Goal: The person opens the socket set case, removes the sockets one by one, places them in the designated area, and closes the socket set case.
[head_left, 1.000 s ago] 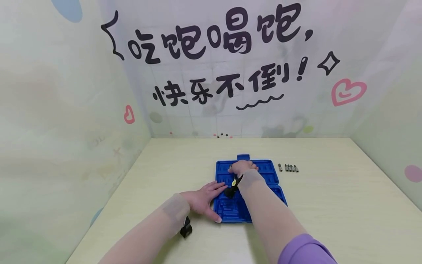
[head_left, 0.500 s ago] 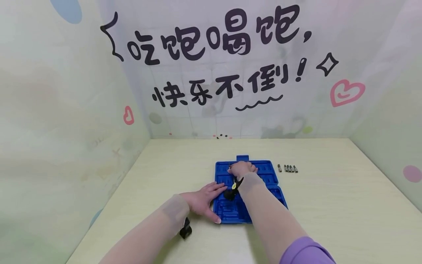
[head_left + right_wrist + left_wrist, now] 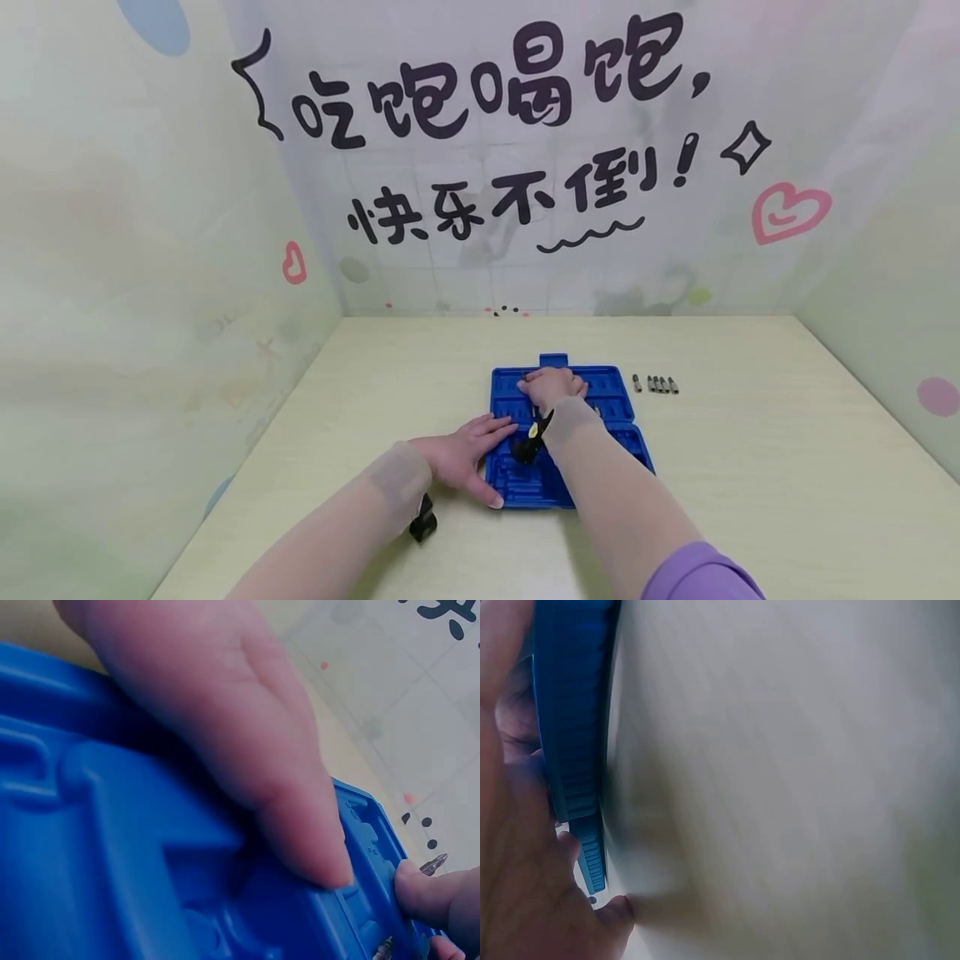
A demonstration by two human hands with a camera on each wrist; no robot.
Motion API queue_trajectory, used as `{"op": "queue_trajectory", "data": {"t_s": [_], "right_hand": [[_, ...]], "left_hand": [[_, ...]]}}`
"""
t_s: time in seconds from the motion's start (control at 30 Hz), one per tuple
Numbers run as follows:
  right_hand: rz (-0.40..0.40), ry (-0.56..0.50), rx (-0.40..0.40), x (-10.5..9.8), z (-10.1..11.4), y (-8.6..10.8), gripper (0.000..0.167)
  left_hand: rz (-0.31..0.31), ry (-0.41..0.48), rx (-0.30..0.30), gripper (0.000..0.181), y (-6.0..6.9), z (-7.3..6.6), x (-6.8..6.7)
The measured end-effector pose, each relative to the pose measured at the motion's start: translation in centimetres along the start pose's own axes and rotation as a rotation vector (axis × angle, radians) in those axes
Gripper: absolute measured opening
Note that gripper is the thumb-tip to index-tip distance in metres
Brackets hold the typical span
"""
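Note:
An open blue plastic case point(image 3: 525, 492) with moulded slots lies flat on the table. My left hand point(image 3: 457, 450) rests along its left edge with fingers spread; in the left wrist view that hand point(image 3: 532, 877) lies against the case's ribbed side point(image 3: 574, 712). Over the far half of the case is my right hand point(image 3: 553, 385). In the right wrist view my right hand point(image 3: 439, 896) pinches a small metal screwdriver bit point(image 3: 433, 864), pointed end out. Another bit point(image 3: 384, 949) sits in the case below it. The large fingers crossing that view belong to my left hand point(image 3: 247, 727).
Several small metal bits point(image 3: 662, 384) lie in a row on the table, right of the case, with a single bit point(image 3: 637, 383) a little apart from them. Black wrist cameras hang below both wrists. A printed backdrop point(image 3: 480, 275) stands behind the table.
My right hand shifts only very slightly over the far half of the case. The left hand, the case and the row of bits stay where they were.

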State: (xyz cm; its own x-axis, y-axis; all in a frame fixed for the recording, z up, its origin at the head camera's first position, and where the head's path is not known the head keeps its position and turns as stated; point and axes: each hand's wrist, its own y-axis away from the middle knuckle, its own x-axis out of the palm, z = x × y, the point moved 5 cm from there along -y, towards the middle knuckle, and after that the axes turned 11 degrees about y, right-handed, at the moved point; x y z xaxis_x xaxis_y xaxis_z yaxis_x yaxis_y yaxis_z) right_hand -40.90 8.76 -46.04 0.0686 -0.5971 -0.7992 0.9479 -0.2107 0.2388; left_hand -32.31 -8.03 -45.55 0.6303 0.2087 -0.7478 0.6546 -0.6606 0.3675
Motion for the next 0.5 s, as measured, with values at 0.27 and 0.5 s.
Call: {"op": "queue_trajectory", "data": {"t_s": [0.27, 0.5], "right_hand": [[-0.034, -0.227, -0.005, -0.4, -0.3, 0.2, 0.030], [0.020, -0.351, -0.050, -2.5, -1.3, 0.9, 0.033]], "left_hand": [[-0.007, -0.013, -0.004, 0.107, 0.0, 0.2, 0.0], [-0.009, -0.025, -0.008, 0.107, -0.1, 0.3, 0.2]]}}
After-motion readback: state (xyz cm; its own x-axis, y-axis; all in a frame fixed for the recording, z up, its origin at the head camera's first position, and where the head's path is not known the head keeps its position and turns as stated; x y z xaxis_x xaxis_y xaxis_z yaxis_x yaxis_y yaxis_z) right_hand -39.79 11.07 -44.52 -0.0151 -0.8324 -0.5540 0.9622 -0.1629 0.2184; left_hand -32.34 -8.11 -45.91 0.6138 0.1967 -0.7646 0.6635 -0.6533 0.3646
